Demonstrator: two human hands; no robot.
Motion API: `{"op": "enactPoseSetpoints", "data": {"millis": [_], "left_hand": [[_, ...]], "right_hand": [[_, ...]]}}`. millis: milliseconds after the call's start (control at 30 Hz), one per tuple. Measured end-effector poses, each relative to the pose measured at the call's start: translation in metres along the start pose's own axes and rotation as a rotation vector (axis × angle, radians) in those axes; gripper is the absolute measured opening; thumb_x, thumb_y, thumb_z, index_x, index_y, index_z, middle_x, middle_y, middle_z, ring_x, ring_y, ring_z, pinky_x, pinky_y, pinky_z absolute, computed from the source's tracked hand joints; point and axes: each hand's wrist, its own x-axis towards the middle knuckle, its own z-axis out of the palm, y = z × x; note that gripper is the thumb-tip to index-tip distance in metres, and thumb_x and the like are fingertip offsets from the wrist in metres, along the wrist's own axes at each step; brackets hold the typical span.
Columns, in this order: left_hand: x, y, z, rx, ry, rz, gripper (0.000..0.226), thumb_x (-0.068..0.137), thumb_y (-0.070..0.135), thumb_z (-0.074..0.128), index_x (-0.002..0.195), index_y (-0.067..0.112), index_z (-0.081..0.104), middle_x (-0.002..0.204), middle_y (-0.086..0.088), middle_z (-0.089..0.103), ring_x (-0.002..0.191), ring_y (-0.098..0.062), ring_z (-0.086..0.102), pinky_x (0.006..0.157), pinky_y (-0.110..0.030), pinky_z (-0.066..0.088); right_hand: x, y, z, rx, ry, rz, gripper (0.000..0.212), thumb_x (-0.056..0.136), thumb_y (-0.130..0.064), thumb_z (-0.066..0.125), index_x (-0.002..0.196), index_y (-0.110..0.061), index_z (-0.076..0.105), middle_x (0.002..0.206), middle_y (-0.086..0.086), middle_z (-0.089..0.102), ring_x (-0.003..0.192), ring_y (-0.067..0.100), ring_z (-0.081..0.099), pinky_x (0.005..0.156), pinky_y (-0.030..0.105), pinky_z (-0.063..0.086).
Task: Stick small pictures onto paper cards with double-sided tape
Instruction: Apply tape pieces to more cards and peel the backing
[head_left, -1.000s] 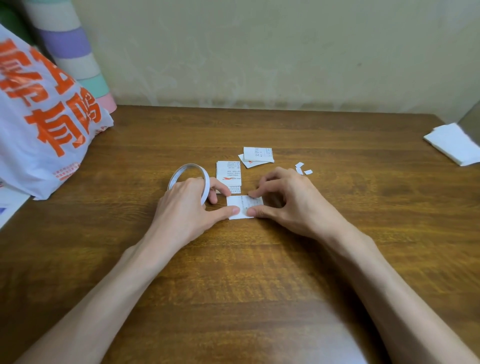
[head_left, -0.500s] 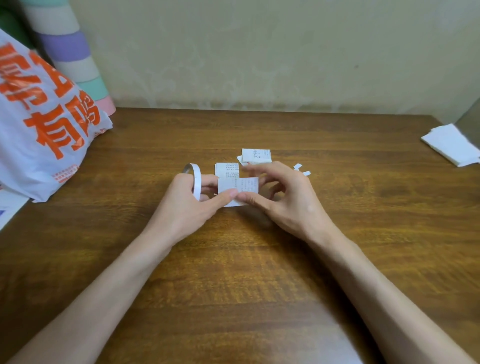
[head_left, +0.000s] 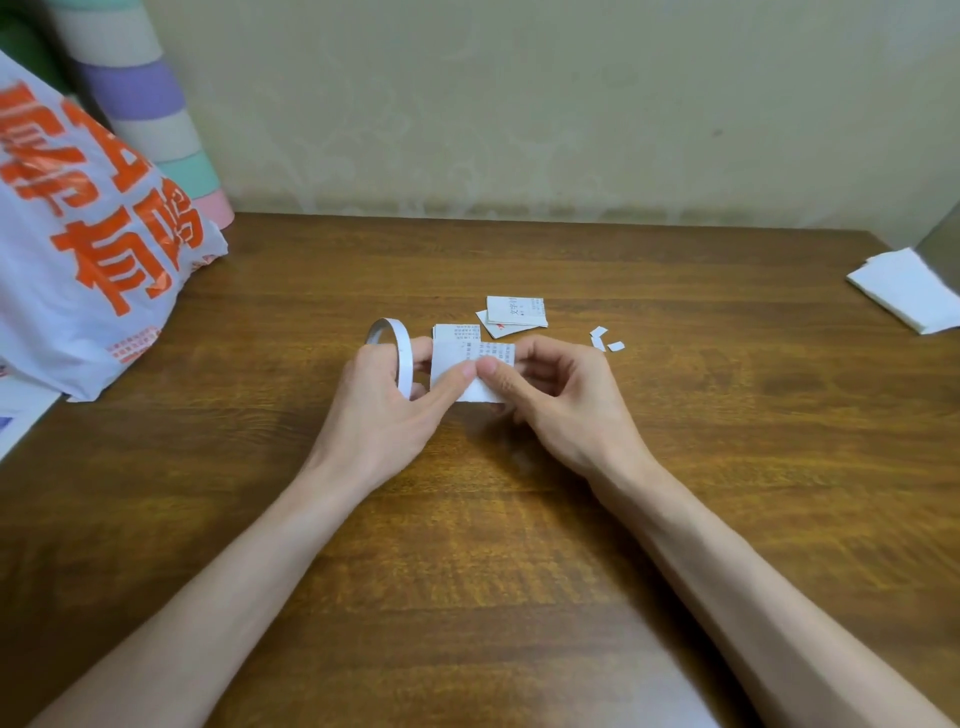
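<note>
Brown wood grain runs across the table (head_left: 493, 561) beneath your forearms, and both hands meet just above it. Your left hand (head_left: 384, 415) and right hand (head_left: 563, 402) pinch one small printed card (head_left: 488, 393) between them, thumbs tip to tip on its near face and the other fingers curled behind. The card seems lifted a little off the wood, though I cannot tell whether its bottom edge touches. The tape roll (head_left: 404, 364), a thin white ring, hangs over the fingers of your left hand. The card looks like thin, very light paper: expect it to bend and crease under a hard squeeze, so hold it by the edges and keep your thumbs off the spot meant for the tape. The tape will likely grab on first touch, so line up before pressing. Just beyond your left fingertips another card (head_left: 457, 332) lies flat, partly hidden by the held one. Past your right fingertips sit two overlapped cards (head_left: 519, 310), and beside them some tiny white scraps (head_left: 602, 340). Far to the left of your left hand slumps a plastic bag (head_left: 88, 249) with orange lettering, with a striped roll (head_left: 150, 119) behind it. Far right, folded white paper (head_left: 904, 293) rests by the table's edge.
</note>
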Motion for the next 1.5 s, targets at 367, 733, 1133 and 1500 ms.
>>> {"op": "enactPoseSetpoints", "data": {"millis": [367, 733, 1133, 1500], "left_hand": [[0.000, 0.005, 0.001, -0.099, -0.001, -0.066, 0.014, 0.096, 0.031, 0.075, 0.110, 0.032, 0.078, 0.098, 0.017, 0.080, 0.087, 0.002, 0.074, 0.080, -0.024, 0.059], [0.001, 0.005, 0.002, -0.068, -0.046, -0.070, 0.017, 0.103, 0.028, 0.066, 0.116, 0.027, 0.077, 0.098, 0.008, 0.079, 0.067, -0.007, 0.069, 0.063, -0.024, 0.055], [0.004, -0.003, 0.004, -0.111, -0.029, -0.014, 0.017, 0.101, 0.025, 0.068, 0.113, 0.016, 0.077, 0.075, 0.016, 0.072, 0.049, 0.000, 0.053, 0.052, -0.011, 0.039], [0.001, 0.004, 0.004, -0.112, 0.001, -0.038, 0.022, 0.099, 0.027, 0.071, 0.120, 0.020, 0.076, 0.103, 0.007, 0.080, 0.066, 0.000, 0.067, 0.058, -0.014, 0.047]], "right_hand": [[-0.003, -0.005, 0.009, -0.032, 0.034, -0.042, 0.016, 0.101, -0.015, 0.070, 0.085, -0.018, 0.071, 0.074, -0.011, 0.072, 0.068, 0.006, 0.066, 0.069, 0.025, 0.053], [-0.004, -0.008, 0.009, -0.013, 0.027, -0.019, 0.024, 0.101, -0.013, 0.069, 0.083, -0.029, 0.068, 0.076, -0.018, 0.072, 0.070, 0.004, 0.068, 0.073, 0.023, 0.052], [-0.006, -0.007, 0.006, 0.072, 0.015, 0.004, 0.010, 0.101, -0.014, 0.069, 0.105, -0.009, 0.077, 0.097, -0.008, 0.079, 0.079, 0.000, 0.071, 0.075, 0.017, 0.052], [-0.006, -0.012, 0.003, 0.098, 0.036, 0.032, 0.014, 0.099, -0.013, 0.072, 0.087, -0.020, 0.074, 0.077, -0.012, 0.074, 0.068, 0.005, 0.066, 0.068, 0.017, 0.051]]}}
